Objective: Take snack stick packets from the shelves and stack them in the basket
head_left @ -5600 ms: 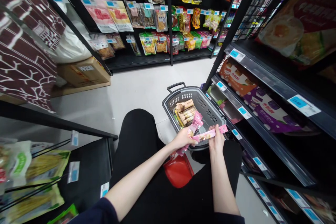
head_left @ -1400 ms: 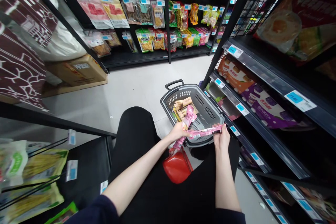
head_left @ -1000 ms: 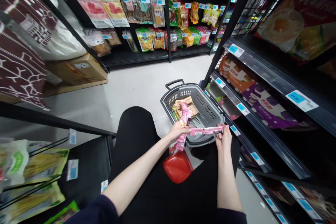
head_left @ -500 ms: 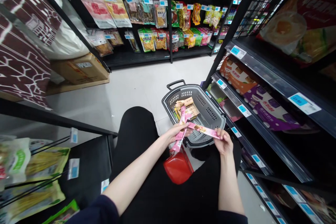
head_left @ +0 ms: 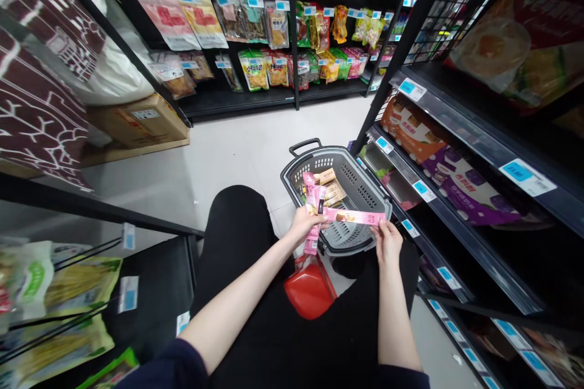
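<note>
Left hand (head_left: 305, 223) closed around a bunch of pink packets (head_left: 312, 203), upright over the basket's (head_left: 360, 194) near rim. Right hand (head_left: 387, 240) pinches one pink packet (head_left: 353, 216) flat across the same rim.

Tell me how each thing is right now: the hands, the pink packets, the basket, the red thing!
left hand: shut on a bunch of pink packets, held upright.
right hand: pinching one pink packet, held level over the basket.
basket: on the floor, open, handle down, tan packets inside.
red thing: low between the legs, untouched.
</note>
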Available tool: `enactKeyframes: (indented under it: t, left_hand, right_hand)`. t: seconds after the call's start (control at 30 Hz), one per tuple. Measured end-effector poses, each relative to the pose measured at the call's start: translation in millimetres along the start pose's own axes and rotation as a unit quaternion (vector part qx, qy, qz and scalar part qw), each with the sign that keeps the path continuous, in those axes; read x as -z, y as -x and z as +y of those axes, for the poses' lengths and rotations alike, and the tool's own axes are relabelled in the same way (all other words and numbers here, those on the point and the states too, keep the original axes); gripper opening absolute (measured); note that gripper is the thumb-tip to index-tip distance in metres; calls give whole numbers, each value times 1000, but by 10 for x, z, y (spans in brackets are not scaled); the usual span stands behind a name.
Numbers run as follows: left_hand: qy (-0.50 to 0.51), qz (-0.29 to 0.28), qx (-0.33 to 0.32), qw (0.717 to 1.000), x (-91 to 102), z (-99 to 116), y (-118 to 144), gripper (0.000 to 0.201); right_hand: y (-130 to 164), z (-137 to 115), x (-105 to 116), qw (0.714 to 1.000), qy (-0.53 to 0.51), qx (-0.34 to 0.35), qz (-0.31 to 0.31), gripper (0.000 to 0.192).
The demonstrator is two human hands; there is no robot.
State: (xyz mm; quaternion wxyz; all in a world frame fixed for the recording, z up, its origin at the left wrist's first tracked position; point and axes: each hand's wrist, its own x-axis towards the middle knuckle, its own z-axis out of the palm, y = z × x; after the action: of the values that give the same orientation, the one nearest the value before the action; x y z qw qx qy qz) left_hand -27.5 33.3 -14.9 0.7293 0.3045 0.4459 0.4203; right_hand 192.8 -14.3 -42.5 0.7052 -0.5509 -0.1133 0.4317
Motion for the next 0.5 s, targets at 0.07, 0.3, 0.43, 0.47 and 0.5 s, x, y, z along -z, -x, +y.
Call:
enactKeyframes:
  t: [0.07, 0.3, 0.43, 0.47, 0.5]
  left_hand:
    - [-6, 1, -10, 1000, -7, 6, 5, 35]
    - [-22, -3, -17, 1000, -1, 9, 4, 36]
    - [-10, -17, 14, 1000, 9, 2, 7, 34]
    - [1, -17, 29, 999, 11, 2, 6, 32]
    - [16, -15, 44, 999, 12, 2, 3, 31]
  right_hand:
    - [-9, 12, 8, 1000, 0, -6, -5, 34]
    - [-16, -5, 22, 1000, -13, -19, -12, 33]
    - [-16, -29, 45, 999, -17, 3, -30, 34]
    - [-16, -33, 55, 999, -16, 10, -35, 34]
    - [-16, -36, 66, 999, -15, 15, -41, 34]
